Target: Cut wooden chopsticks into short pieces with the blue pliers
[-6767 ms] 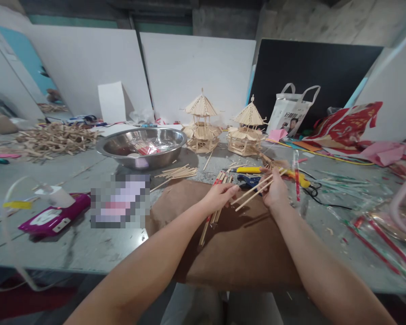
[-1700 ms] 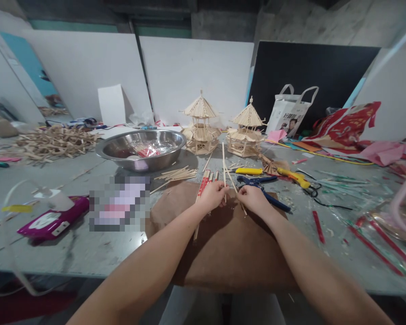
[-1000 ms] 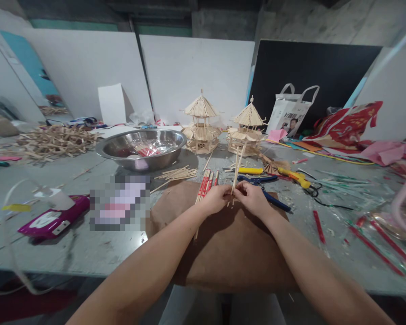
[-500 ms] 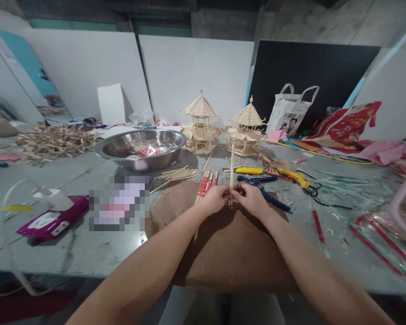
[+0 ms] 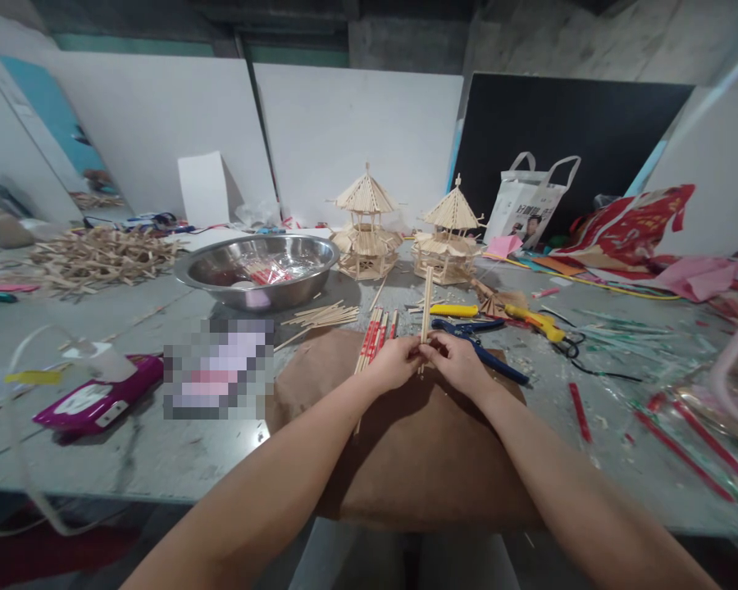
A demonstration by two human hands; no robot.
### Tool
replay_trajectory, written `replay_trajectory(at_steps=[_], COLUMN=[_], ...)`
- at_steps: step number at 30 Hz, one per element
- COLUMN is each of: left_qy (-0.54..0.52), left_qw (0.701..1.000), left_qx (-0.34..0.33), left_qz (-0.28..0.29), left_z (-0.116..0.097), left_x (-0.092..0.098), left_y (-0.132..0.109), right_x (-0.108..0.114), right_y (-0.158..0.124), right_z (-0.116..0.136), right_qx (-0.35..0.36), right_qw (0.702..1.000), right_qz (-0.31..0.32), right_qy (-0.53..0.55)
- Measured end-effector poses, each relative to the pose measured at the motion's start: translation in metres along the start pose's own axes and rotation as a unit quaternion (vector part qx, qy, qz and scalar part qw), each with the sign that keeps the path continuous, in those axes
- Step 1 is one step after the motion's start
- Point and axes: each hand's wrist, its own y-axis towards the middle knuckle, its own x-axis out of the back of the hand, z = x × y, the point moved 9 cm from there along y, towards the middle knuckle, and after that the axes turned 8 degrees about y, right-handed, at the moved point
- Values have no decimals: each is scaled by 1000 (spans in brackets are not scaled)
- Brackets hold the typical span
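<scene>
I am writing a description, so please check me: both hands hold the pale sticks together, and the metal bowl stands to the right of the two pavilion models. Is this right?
Not quite: the metal bowl stands to the left of the two pavilion models, as the head view shows. The left hand and right hand do hold the pale sticks together.

Blurred, illegible lettering (image 5: 525,211) on the white bag (image 5: 517,188)
</scene>
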Motion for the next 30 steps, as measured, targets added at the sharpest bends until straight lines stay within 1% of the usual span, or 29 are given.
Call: replay_trajectory(at_steps=[3,5,8,11,13,15,17,19,21,23,25,26,27,28,30], left_qy=[-10,-30,-47,-60,-73,-87,-94,-96,-102,-108,-105,-100,-95,-94,-98], left_qw=[999,998,994,989,988,987,986,986,986,985,985,985,985,984,982], left_qx=[23,37,73,104,110,109,113,118,116,117,123,126,132,136,149], left_qz=[-22,-42,-71,-82,-80,-79,-76,-70,-63,-60,-61,-62,-62,-60,-56], left_z=[4,6,13,22,27,30,33,34,32,30,29,28,29,29,31], left_x=[4,9,17,18,14,9,5,2,0,-1,-1,-1,-1,-2,-4], left_y=[-1,-2,-3,-4,-4,-4,-6,-7,-9,-11,-13,-14,-15,-16,-17], right_x=[1,4,14,25,29,27,24,19,16,18,21,23,25,25,17], right_y=[-1,-1,5,23,42,68,96,126,156,184,213,226,236,247,262], right_z=[-7,-17,-33,-35,-31,-26,-28,-30,-35,-38,-36,-36,-37,-38,-44], right_qx=[-31,-72,-141,-191,-216,-224,-239,-238,-250,-267,-268,-269,-273,-274,-286], right_qw=[998,992,968,940,926,923,921,923,922,912,908,903,882,876,850], right_qz=[-16,-41,-91,-129,-131,-114,-102,-90,-90,-103,-106,-111,-128,-132,-132], right_qy=[55,99,184,253,281,292,290,289,283,295,306,317,361,375,422])
